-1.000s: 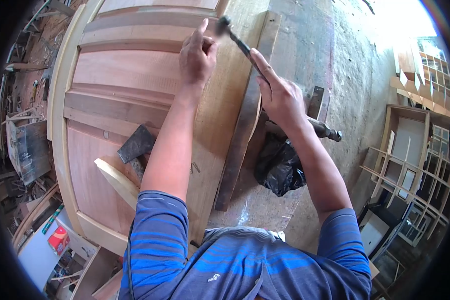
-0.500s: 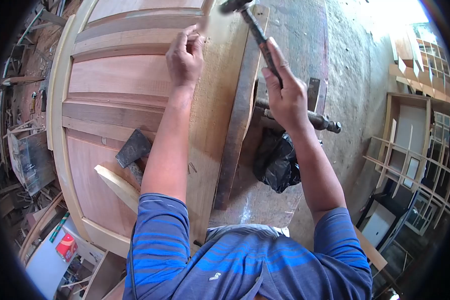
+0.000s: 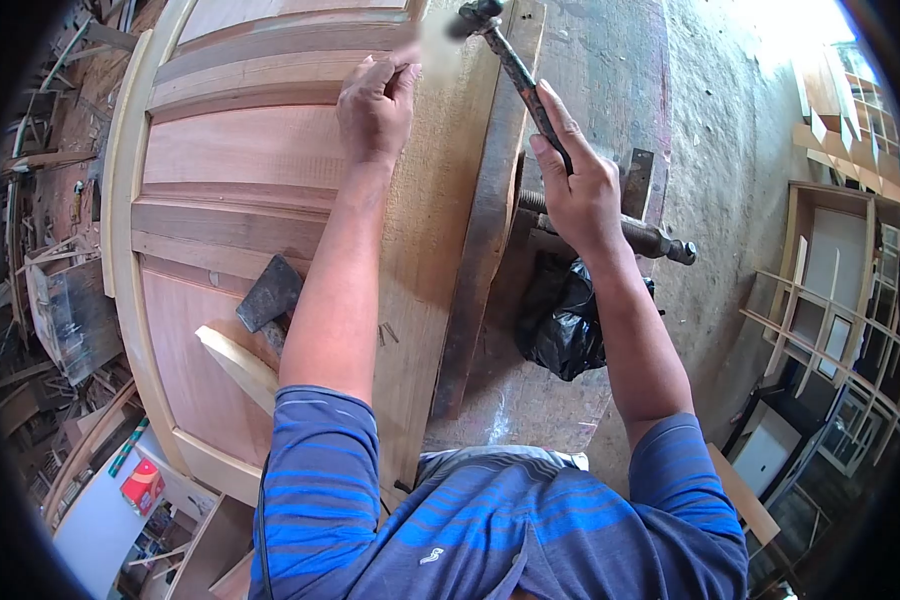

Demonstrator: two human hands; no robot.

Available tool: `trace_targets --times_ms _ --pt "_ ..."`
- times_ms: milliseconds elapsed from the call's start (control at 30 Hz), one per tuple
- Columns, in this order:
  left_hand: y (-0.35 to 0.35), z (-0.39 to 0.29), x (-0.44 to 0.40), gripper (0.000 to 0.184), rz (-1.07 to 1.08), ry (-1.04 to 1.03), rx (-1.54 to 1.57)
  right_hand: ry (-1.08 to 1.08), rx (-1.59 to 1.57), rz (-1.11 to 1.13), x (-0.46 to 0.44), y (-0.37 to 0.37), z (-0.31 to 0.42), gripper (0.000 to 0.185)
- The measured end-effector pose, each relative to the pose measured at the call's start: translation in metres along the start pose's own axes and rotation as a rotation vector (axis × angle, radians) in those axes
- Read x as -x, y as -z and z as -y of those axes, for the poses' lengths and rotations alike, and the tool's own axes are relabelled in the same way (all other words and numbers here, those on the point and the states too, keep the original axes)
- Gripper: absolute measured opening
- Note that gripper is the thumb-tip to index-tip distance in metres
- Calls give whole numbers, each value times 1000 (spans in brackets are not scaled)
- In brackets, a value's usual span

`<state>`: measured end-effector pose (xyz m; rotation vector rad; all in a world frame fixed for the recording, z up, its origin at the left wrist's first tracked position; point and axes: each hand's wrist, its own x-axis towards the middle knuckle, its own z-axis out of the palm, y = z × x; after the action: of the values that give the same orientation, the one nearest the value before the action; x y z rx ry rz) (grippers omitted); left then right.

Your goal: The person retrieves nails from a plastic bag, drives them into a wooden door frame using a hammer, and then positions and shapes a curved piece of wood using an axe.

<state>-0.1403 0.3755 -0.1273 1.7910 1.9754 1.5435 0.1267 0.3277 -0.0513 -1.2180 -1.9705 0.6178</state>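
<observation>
My right hand (image 3: 582,185) is wrapped round the handle of a hammer (image 3: 515,75), whose dark head is raised near the top of the view. Over the edge board of a panelled wooden door (image 3: 245,145), my left hand (image 3: 378,105) is pinched; its fingertips are blurred and what they hold is too small to make out. Left of my left forearm, a dark mallet-like tool head (image 3: 270,293) lies on the door beside a pale wood strip (image 3: 235,360). A few small nails (image 3: 388,333) rest on the edge board.
A metal clamp (image 3: 655,240) lies across the workbench (image 3: 610,90) at right, above a black plastic bag (image 3: 565,320). A dark wooden beam (image 3: 485,230) runs along the door's edge. Wooden frames (image 3: 830,270) stand far right; scraps and a red packet (image 3: 143,486) are at left.
The hammer has been raised away from my left hand, with my right hand shifting slightly right. My left hand was higher a second ago, with its index finger pointing up; now its fingers are bent together.
</observation>
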Motion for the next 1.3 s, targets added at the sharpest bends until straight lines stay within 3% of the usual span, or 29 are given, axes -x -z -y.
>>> trace_targets --times_ms 67,367,600,900,967,1000,1067,1167,1300 --pt "1 -2 1 21 45 100 31 -28 13 37 -2 0 5 61" --pt "0 2 3 49 11 24 -62 45 101 95 -17 -2 13 59" --pt "4 0 2 56 54 16 -83 17 290 233 -23 8 26 58" --pt "3 3 3 69 26 -58 -106 257 -3 -118 -20 -6 14 60" --pt "-2 7 2 70 21 -60 -76 159 154 51 -17 -3 10 61" --pt "-2 6 -2 71 30 -37 -90 34 326 252 -20 4 14 62" --pt "0 5 3 73 83 17 -119 -1 384 275 -25 15 23 63" --pt "-1 6 1 72 18 -57 -121 202 92 -14 -19 10 19 63" --pt "2 1 1 67 41 -35 -101 -26 370 289 -15 4 20 62"
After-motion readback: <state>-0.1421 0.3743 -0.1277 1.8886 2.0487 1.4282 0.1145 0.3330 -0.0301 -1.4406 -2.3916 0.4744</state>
